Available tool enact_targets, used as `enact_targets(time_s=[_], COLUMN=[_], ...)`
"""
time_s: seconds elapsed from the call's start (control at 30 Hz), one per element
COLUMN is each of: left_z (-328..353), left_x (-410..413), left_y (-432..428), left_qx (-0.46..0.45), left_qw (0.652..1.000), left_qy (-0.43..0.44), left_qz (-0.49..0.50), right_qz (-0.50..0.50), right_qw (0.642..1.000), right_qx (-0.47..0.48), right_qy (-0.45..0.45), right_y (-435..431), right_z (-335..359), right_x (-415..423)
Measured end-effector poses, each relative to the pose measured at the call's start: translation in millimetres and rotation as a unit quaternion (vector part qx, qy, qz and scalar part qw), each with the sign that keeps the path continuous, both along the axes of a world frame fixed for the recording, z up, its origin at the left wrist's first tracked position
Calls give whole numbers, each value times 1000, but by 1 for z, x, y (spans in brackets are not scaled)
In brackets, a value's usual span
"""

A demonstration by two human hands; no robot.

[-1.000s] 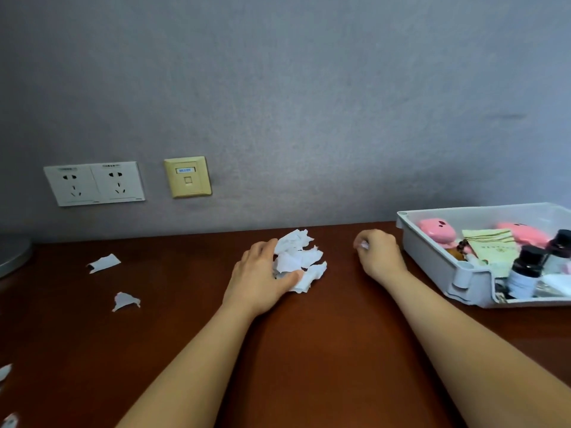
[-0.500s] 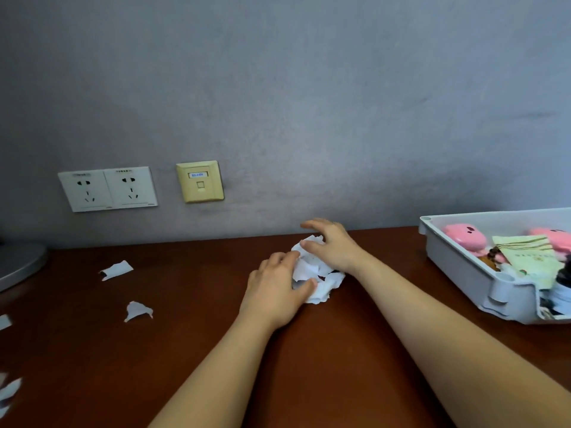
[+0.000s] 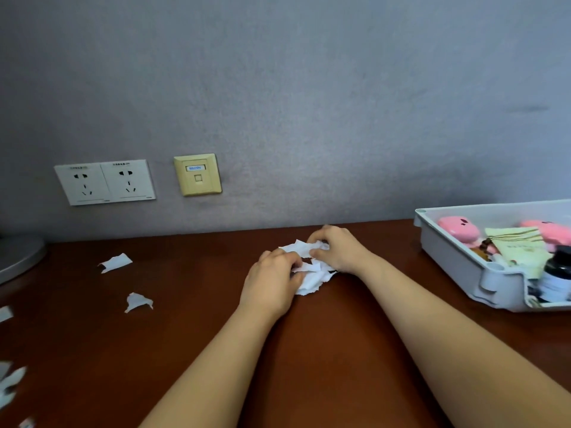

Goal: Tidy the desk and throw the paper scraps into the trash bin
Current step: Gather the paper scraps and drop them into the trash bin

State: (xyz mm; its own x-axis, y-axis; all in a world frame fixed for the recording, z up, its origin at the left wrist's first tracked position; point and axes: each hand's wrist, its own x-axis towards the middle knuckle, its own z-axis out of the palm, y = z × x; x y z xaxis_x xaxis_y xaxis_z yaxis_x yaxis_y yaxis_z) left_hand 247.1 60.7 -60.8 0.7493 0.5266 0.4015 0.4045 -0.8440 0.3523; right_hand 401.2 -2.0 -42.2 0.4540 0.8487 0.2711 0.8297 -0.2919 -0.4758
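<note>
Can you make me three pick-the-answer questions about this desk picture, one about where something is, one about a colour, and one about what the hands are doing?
1. Where is the white tray?
A. right side of the desk
B. left side of the desk
C. on the floor

2. What colour is the small square wall plate beside the power sockets?
A. red
B. yellowish
C. black

3. What are the two hands doing?
A. resting flat, apart
B. holding a bottle
C. gathering a paper pile

Answers: 1 A, it sits at the desk's right edge. 2 B, it looks pale yellow. 3 C, the left hand and right hand close on the paper pile.
</note>
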Motion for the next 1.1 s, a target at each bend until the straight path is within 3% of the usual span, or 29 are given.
enact_targets(time_s=[0.33, 0.6, 0.67, 0.8, 0.93, 1.1], left_z=[6, 28, 28, 46, 72, 102], left_x=[-34, -77, -86, -103, -115, -123], left_y=[-23, -32, -35, -43, -54, -89], left_qx=[-7, 144, 124, 10, -10, -31], left_qw=[999, 976, 976, 995, 999, 995], left_qy=[-17, 162, 176, 75, -30, -95], left_qz=[28, 36, 42, 64, 41, -15], right_qz=[-34, -45, -41, -28, -32, -59], right_qw=[998, 999, 999, 999, 998, 996], right_qx=[-14, 5, 10, 16, 27, 38], right_qy=[48, 9, 0, -27, -42, -58], right_y=[-53, -92, -100, -119, -141, -180], right_z=[15, 41, 47, 62, 79, 95], right_x=[-29, -58, -66, -86, -102, -117])
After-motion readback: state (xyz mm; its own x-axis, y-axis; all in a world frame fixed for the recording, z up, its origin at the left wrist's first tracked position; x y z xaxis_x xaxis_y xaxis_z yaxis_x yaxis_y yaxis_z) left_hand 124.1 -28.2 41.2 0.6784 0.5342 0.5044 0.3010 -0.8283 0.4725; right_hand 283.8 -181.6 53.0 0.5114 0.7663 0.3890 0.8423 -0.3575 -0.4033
